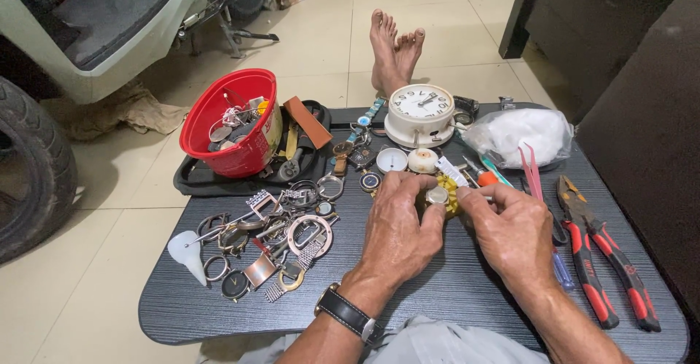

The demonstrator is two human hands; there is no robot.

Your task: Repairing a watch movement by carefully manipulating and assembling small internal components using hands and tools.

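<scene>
Left hand (pixel 397 222): palm down over the middle of the dark tabletop (pixel 452 298), wrist strapped with a black-banded wristwatch (pixel 348 313). Fingers curled forward, thumb and fingertips closed on a small round metal watch case (pixel 437 196) with yellow-gold parts beneath it.

Right hand (pixel 514 229): comes in from the right, knuckles up, wrist bent slightly inward. Thumb and forefinger pinched together just right of the watch case, on a thin tool whose tip is mostly hidden; kind of tool cannot be told.

Watch case sits between the two hands, just in front of a white alarm clock (pixel 421 113).

Around: red bowl (pixel 232 123) of parts on a black tray, a heap of loose watches and bracelets (pixel 273 240) left of the left hand, pink tweezers (pixel 531 171) and red-handled pliers (pixel 609 262) to the right, a clear bag of white stuff (pixel 521 134) beyond.
</scene>
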